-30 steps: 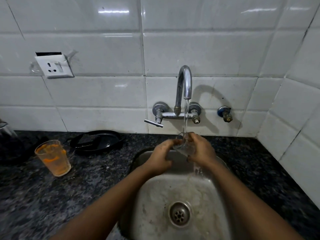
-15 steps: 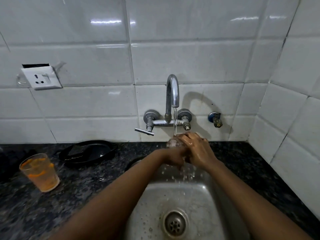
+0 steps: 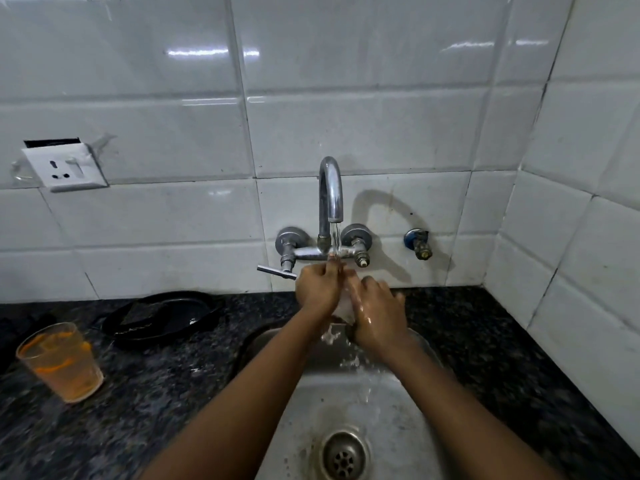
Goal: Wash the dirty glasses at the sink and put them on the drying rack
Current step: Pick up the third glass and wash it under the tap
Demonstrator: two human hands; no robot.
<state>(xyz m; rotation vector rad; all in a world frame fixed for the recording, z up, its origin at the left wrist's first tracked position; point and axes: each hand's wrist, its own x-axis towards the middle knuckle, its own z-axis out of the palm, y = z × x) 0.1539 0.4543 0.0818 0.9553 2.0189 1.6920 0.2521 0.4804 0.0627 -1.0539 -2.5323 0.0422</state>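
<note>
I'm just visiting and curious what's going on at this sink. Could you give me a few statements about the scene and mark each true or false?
1. Water is running from the tap. True.
2. Both hands hold a clear glass under the stream. True: the left hand and the right hand are around it.
3. The orange-stained glass sits inside the sink. False: it stands on the dark counter, left of the sink.
4. The wall socket is right of the tap. False: it is to the left.
5. A black pan lies on the counter. True.
</note>
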